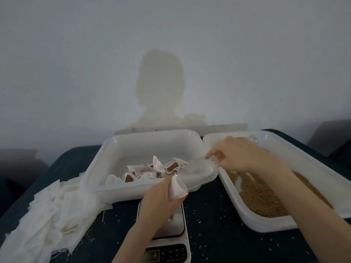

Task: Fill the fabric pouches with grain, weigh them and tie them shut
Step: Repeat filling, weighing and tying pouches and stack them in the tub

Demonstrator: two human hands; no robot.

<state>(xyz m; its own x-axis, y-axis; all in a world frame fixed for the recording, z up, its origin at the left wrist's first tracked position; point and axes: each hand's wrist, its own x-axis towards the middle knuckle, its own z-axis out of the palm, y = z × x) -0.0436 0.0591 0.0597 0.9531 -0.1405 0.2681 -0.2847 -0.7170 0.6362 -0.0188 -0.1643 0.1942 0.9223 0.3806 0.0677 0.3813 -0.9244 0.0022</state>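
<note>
Nearest the camera sits a white digital scale (167, 242) on the dark counter (218, 234), its display at the near edge and too dim to read. Above its platform the left hand (159, 202) grips a white fabric pouch (177, 188), fingers curled around the lower part so the mouth stands open, pointing up and to the right. The right hand (241, 154) pinches the handle of a clear plastic scoop (201, 168), whose front end points toward the pouch mouth; whether any grain is in the scoop cannot be made out.

On the right, a white tray (266, 223) holds loose brown grain (260, 198). At the centre, a second white tray (117, 147) holds a cluster of filled pouches (161, 169), some showing brown grain at open tops. At the near left, a heap of empty pouches (47, 215) lies on the counter, touching the centre tray's near-left corner. Stray grains dot the counter around the scale.

The pouch looks thin, limp and very light, so it will likely collapse unless held at the rim with the mouth spread. Once filled it should sag and turn bottom-heavy; gathering the fabric just below the opening seems the safest hold, since a loose mouth would spill. The scoop appears stiff and smooth, and it is best held by its handle.
</note>
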